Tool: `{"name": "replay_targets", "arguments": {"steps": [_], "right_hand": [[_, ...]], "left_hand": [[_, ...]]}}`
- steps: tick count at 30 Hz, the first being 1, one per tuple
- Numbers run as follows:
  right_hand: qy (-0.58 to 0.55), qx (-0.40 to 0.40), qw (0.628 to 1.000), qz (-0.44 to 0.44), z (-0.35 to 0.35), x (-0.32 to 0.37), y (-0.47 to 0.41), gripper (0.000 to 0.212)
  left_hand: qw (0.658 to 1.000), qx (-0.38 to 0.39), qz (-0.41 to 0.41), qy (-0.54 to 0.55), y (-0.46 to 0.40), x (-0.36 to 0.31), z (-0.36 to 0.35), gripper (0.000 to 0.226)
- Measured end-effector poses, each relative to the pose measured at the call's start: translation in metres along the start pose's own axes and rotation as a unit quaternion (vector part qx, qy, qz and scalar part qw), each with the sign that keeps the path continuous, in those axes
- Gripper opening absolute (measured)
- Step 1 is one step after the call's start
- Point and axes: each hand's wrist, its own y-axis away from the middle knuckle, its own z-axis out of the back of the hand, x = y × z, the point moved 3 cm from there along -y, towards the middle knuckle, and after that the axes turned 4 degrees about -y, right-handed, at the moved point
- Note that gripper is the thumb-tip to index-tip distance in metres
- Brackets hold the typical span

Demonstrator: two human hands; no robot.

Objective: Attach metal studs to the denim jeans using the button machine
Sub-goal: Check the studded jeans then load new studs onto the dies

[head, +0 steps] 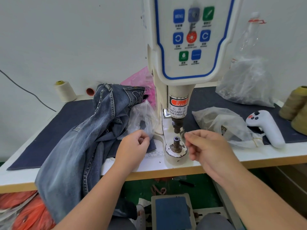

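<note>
The button machine [178, 103] stands at mid table, its lower die post [176, 143] bare under the punch [177, 125]. Blue denim jeans [86, 138] lie crumpled to the left and hang over the table's front edge. My left hand [132, 148] hovers just left of the die, fingers curled, thumb and forefinger pinching something small and dark that looks like a metal stud. My right hand [209, 146] is just right of the die, its fingertips pinched together near the punch on a tiny piece that barely shows.
Clear plastic bags of small metal parts lie left [142, 120] and right [222, 123] of the machine. A white handheld controller [265, 127], thread cones [65, 90] [294, 103], a plastic bottle [249, 35] and a large bag [245, 82] crowd the table. A foot pedal [172, 211] sits below.
</note>
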Motion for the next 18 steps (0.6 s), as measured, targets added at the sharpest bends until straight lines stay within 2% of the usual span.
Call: {"name": "replay_targets", "arguments": {"steps": [2, 5, 10, 18], "right_hand": [[-0.08, -0.001, 0.996, -0.027, -0.013, 0.002, -0.002, 0.018], [-0.108, -0.009, 0.993, -0.052, -0.02, 0.004, -0.004, 0.01], [-0.187, 0.001, 0.977, -0.103, -0.021, 0.004, -0.002, 0.011], [-0.134, -0.038, 0.986, -0.093, -0.026, 0.006, -0.003, 0.015]], "left_hand": [[1.0, 0.002, 0.009, 0.012, -0.001, 0.001, 0.0, 0.019], [1.0, 0.001, 0.012, 0.017, -0.001, 0.002, -0.001, 0.019], [1.0, 0.001, 0.008, 0.019, -0.002, 0.004, -0.002, 0.018], [1.0, 0.004, 0.012, 0.024, -0.003, 0.006, -0.004, 0.018]]}}
